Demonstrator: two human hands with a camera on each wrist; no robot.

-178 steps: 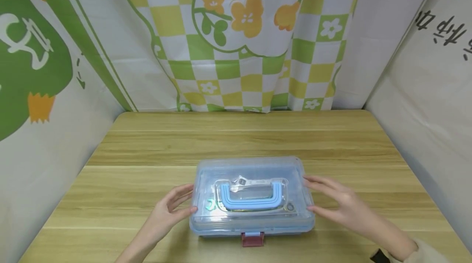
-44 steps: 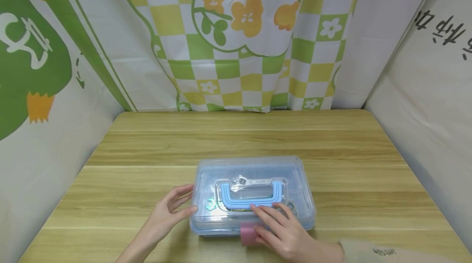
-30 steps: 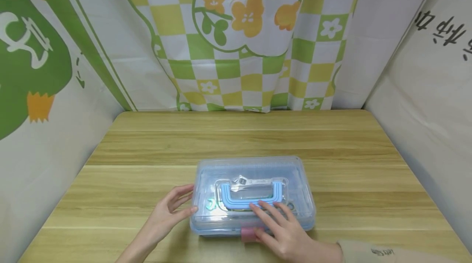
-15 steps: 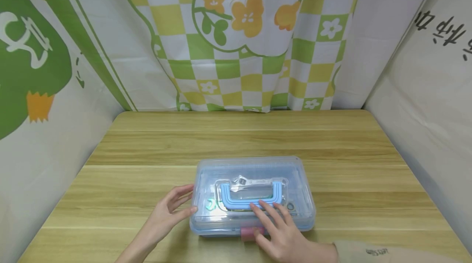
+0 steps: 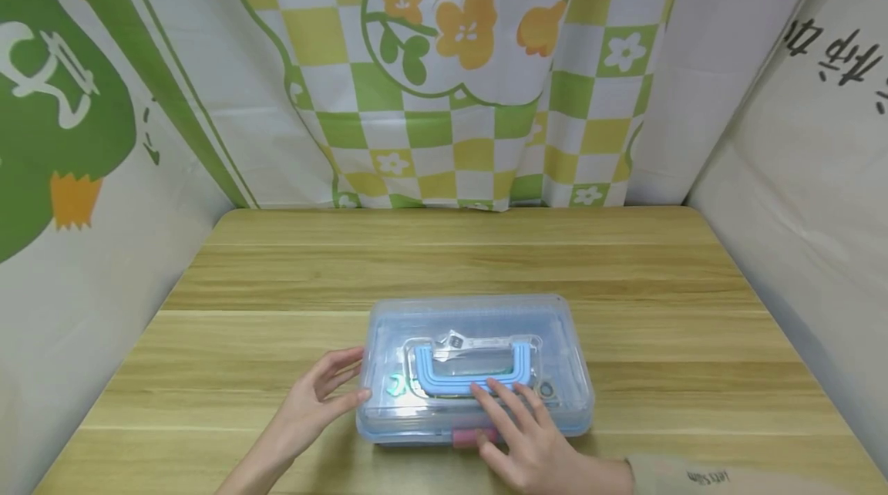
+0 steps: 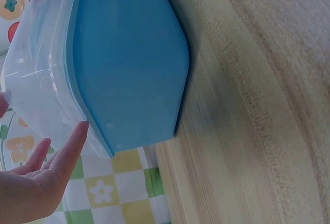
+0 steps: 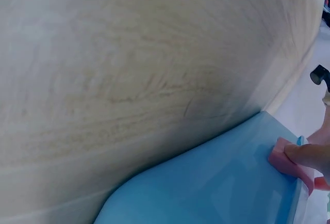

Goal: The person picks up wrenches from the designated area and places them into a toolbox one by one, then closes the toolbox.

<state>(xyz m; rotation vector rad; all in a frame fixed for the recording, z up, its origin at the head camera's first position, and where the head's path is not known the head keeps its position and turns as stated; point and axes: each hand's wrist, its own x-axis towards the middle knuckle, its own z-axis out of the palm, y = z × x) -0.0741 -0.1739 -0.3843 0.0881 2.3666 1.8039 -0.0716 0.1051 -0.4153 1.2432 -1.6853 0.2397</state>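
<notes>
A toolbox (image 5: pixel 479 318) with a see-through lid and a blue base (image 6: pixel 129 64) stands on the table near its front. Its blue handle (image 5: pixel 472 385) lies folded down on the lid. My left hand (image 5: pixel 315 395) touches the box's left side with fingertips and thumb. At the front my right hand (image 5: pixel 523 441) lays extended fingertips on the handle and lid, its thumb at the pink latch (image 7: pixel 283 162). Under the lid show an adjustable wrench (image 5: pixel 454 341), the end of a greenish wrench (image 5: pixel 396 385) and a dark ring (image 5: pixel 546 388).
The wooden table (image 5: pixel 277 271) reaches back to a checked curtain (image 5: pixel 430 133), with white printed cloth walls on the left and right. A light sleeve (image 5: pixel 680 476) covers the right forearm. A small black object (image 7: pixel 319 74) shows in the right wrist view.
My right hand has moved from the box's right side to its front. The pink latch, earlier lifted outward, now sits flatter under my right thumb. My left hand has stayed put.
</notes>
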